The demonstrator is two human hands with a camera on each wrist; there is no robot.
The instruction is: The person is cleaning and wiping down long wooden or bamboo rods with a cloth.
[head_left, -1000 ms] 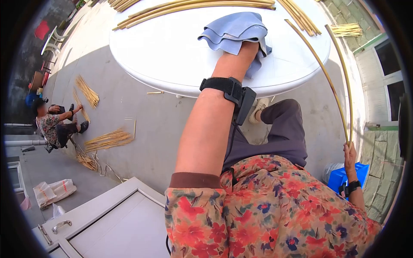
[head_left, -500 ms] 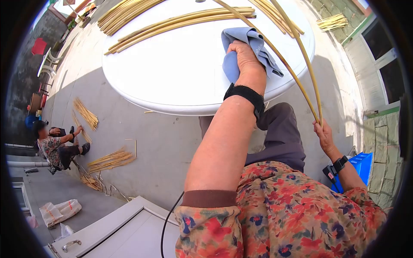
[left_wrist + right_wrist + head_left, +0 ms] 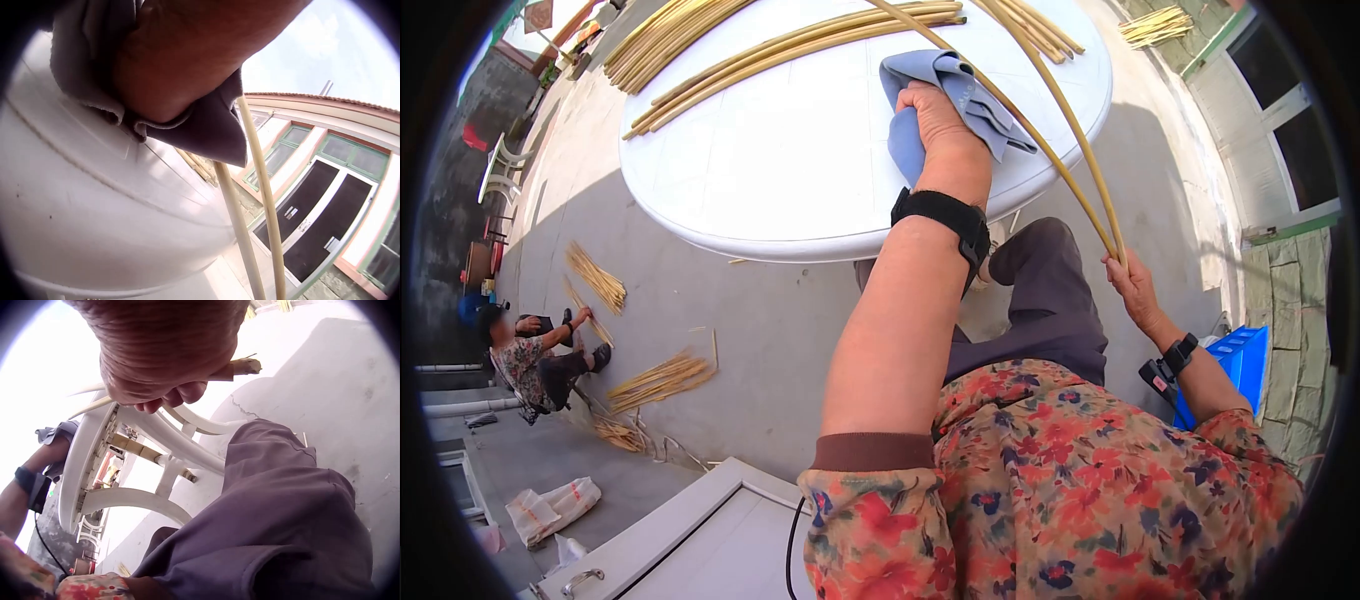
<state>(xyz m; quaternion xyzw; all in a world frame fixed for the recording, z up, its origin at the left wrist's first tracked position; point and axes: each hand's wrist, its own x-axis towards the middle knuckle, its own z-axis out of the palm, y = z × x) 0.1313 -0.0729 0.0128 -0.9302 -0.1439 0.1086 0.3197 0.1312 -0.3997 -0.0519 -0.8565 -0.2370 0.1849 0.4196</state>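
Note:
My left hand (image 3: 940, 125) grips a folded blue-grey cloth (image 3: 907, 148) over the near edge of the white table. Two long, curved canes (image 3: 1090, 155) run up from my right hand (image 3: 1138, 290), which holds them together at their lower ends. One cane passes along the cloth's right side; whether the cloth wraps it cannot be told. In the left wrist view the cloth (image 3: 215, 134) hangs beside the two canes (image 3: 265, 187). The right wrist view has curled fingers (image 3: 172, 397) around a cane, whose cut end (image 3: 247, 366) sticks out.
More canes (image 3: 800, 50) lie across the white table (image 3: 750, 190). A blue container (image 3: 1245, 365) stands beside my right arm. A seated person (image 3: 540, 365) is at the left near cane bundles (image 3: 662, 380) on the ground. A white door panel (image 3: 720, 530) is at the bottom.
My right hand has moved up and left with the canes, which now cross over the table. My left hand, earlier hidden under the cloth, now shows gripping it. The head view has shifted.

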